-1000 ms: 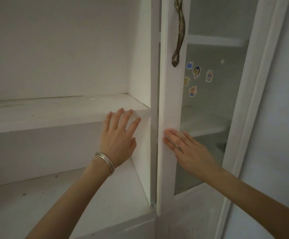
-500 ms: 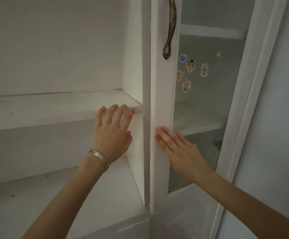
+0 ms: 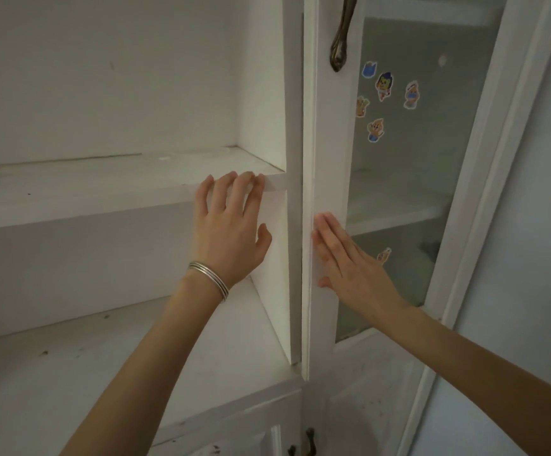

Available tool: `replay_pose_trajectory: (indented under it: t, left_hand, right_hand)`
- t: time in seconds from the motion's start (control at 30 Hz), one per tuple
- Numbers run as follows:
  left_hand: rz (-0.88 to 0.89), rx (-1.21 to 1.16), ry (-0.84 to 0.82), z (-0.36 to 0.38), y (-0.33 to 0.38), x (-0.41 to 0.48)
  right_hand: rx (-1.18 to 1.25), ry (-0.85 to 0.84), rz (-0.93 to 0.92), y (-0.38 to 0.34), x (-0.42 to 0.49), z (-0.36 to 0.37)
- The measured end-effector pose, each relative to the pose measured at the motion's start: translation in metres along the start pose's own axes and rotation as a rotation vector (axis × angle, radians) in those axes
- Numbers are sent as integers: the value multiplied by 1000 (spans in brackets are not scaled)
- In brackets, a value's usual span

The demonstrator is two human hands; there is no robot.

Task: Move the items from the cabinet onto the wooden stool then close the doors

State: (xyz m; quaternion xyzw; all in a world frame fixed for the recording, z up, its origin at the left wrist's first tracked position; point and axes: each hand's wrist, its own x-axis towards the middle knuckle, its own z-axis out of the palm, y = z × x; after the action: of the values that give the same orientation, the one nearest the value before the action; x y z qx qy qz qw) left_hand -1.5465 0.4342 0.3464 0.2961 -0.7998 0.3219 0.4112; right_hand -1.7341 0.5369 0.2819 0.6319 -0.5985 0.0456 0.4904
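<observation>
The white cabinet [image 3: 261, 93] fills the view from the head camera. Its glass-paned door [image 3: 328, 159] on the right stands almost flush with the cabinet front, its left edge just beside the upright divider [image 3: 292, 126], with only a thin dark gap between the two.

The right hand [image 3: 353, 268] lies flat against the left stile of this door, about halfway down the pane. Its fingers [image 3: 326, 232] are straight and close together, pointing up and left and pressing on the painted wood. It has hold of nothing.

The left hand [image 3: 229, 235] reaches into the left compartment. Its fingertips [image 3: 234, 179] rest on the front edge of the upper shelf [image 3: 103, 189], at that shelf's right end, close to the divider. The fingers are nearly straight, the thumb is spread to the side, and nothing is gripped. A thin silver bracelet [image 3: 208, 279] circles the left wrist.

A dark metal handle [image 3: 341, 37] hangs at the top of the door's stile, well above the right hand. Several small cartoon stickers [image 3: 384, 85] sit on the glass [image 3: 409, 179] near the handle, and one more shows just beside the right hand's knuckles. White shelves show dimly through the glass.

The lower shelf [image 3: 103, 363] in the left compartment carries a few dark specks. Below it, at the bottom edge of the view, two small dark handles [image 3: 310, 437] mark lower doors.
</observation>
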Motion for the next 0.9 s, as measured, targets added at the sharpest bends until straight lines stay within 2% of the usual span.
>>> replay_pose_trajectory:
  t: [0.23,0.43,0.8,0.9]
  left_hand:
    - [-23,0,43,7,3,0]
    - [-24,-3,72,8,3,0]
    - [-34,-9,-49,-3,1,3]
    - [-9,1,-135,-10,0,3]
  right_hand:
    - [50,65,24,-1,1,3]
    - [-1,16,121,-16,18,10]
    - [-35,-172,46,-7,15,3]
    - [47,-211,15,0,16,-8]
